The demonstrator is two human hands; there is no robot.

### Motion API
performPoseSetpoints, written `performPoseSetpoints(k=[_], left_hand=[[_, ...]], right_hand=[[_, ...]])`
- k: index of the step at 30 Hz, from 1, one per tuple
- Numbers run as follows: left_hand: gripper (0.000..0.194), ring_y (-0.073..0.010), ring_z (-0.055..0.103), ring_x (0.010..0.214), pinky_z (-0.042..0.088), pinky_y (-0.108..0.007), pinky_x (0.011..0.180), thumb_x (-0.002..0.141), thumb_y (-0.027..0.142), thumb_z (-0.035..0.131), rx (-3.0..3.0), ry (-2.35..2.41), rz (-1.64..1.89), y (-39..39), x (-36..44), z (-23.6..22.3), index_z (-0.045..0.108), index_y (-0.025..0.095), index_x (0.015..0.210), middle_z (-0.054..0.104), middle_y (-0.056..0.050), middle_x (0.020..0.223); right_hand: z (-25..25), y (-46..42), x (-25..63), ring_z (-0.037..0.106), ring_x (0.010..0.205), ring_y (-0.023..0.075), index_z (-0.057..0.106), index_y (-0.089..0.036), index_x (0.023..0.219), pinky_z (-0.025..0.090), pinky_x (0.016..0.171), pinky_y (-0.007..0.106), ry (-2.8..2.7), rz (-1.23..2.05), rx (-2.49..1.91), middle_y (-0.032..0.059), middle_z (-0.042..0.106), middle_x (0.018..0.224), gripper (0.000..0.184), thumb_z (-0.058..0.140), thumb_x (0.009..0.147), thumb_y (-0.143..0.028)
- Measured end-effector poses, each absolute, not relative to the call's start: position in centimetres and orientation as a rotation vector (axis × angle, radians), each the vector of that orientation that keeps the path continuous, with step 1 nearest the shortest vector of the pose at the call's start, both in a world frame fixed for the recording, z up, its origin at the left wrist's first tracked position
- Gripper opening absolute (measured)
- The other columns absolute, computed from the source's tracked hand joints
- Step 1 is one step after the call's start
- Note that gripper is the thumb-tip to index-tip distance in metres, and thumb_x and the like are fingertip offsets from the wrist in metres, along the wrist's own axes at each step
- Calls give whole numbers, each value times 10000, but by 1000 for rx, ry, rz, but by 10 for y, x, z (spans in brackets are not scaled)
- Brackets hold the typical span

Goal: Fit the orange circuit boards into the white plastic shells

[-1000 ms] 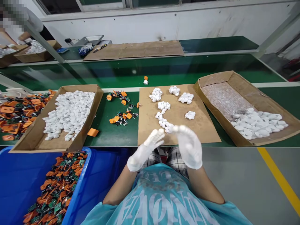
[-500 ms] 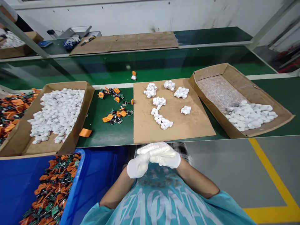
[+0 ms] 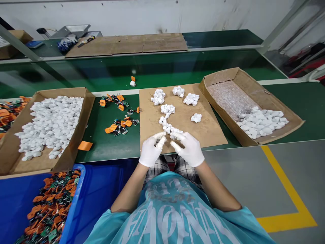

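My left hand, in a white glove, is over the front edge of the cardboard sheet. Its fingers are apart and partly bent, with nothing seen in them. Across from it is my right hand, also gloved and open, thumb apart from the fingers. Its fingertips are at the near end of a curved row of small white pieces; whether they touch is unclear. Farther back on the sheet lie several white clumps, including a single clump at the right.
At left stands a cardboard box of white pieces; at right, a cardboard tray holds more. Small circuit boards with orange parts lie left of the sheet. A blue bin below holds many such boards. An orange piece is near the edge.
My hands were together in front of my body, below the table edge. They have come apart and moved forward over the cardboard sheet. The view has shifted slightly.
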State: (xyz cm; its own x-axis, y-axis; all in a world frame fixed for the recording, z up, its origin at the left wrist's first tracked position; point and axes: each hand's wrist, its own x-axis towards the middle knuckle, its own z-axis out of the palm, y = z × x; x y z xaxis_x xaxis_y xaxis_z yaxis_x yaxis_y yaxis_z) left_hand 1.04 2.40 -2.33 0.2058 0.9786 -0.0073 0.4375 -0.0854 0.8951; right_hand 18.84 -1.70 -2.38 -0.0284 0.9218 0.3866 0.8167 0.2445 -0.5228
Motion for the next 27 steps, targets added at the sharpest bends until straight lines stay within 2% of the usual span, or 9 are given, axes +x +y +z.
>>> performPoseSetpoints(k=[2, 7, 10, 14, 16, 18, 22, 25, 27], left_hand=[[318, -203, 678, 877, 519, -332, 857, 875, 320, 544, 1823, 1411, 787, 27, 17, -23, 676, 181, 1127, 738, -76, 967], [313, -240, 624, 952, 494, -366, 865, 826, 202, 587, 2289, 1442, 618, 25, 27, -20, 671, 226, 1127, 701, -74, 1013], [325, -252, 610, 923, 493, -361, 793, 823, 195, 595, 2452, 1402, 513, 26, 32, -19, 673, 263, 1132, 692, -65, 1011], [278, -240, 606, 845, 478, -341, 730, 832, 247, 615, 2497, 1363, 581, 28, 36, -23, 690, 270, 1099, 691, -59, 913], [259, -239, 602, 810, 468, -337, 712, 825, 310, 639, 2486, 1353, 665, 28, 37, -27, 700, 260, 1073, 689, -61, 861], [233, -231, 603, 792, 457, -330, 707, 826, 338, 644, 2439, 1358, 753, 27, 36, -30, 708, 249, 1032, 695, -59, 846], [170, -202, 620, 797, 450, -311, 741, 846, 340, 626, 2275, 1332, 813, 27, 35, -30, 702, 229, 949, 716, -34, 847], [162, -198, 625, 795, 454, -310, 749, 853, 339, 615, 2212, 1337, 840, 28, 35, -30, 696, 217, 922, 721, -32, 848], [154, -197, 621, 778, 459, -313, 743, 854, 316, 608, 2209, 1333, 868, 28, 34, -30, 696, 215, 931, 724, -34, 844]], right_hand=[[-26, -8, 179, 639, 861, 234, 665, -238, 1093, 514, 722, 333, -1962, 122, -1670, 87, 675, 957, 244, 609, 859, -278], [-33, -4, 175, 635, 793, 211, 661, -201, 887, 479, 669, 291, -1962, 2, -1791, 76, 679, 861, 109, 568, 882, -258], [-31, -10, 186, 641, 791, 191, 632, -204, 849, 487, 691, 277, -1911, 166, -1710, 60, 686, 860, 57, 577, 860, -219], [-25, -19, 201, 643, 688, 151, 603, -216, 883, 515, 658, 272, -1652, 547, -1540, 18, 696, 824, 54, 564, 860, -247], [-24, -20, 210, 640, 647, 144, 601, -217, 922, 520, 625, 269, -1496, 629, -1531, 5, 688, 767, 99, 560, 864, -286], [-26, -15, 222, 641, 657, 149, 610, -212, 968, 525, 619, 277, -1356, 554, -1577, 21, 683, 776, 151, 535, 869, -299], [-28, 10, 255, 620, 714, 165, 654, -172, 1028, 547, 665, 326, -1270, 215, -1780, 120, 639, 1007, 266, 526, 814, -264], [-26, 30, 275, 609, 734, 189, 635, -120, 1146, 554, 680, 355, -1325, 167, -1913, 147, 597, 1018, 443, 604, 756, -328], [-24, 40, 280, 613, 795, 227, 605, -92, 1208, 550, 746, 396, -1407, 161, -1995, 147, 591, 991, 581, 668, 712, -389]])
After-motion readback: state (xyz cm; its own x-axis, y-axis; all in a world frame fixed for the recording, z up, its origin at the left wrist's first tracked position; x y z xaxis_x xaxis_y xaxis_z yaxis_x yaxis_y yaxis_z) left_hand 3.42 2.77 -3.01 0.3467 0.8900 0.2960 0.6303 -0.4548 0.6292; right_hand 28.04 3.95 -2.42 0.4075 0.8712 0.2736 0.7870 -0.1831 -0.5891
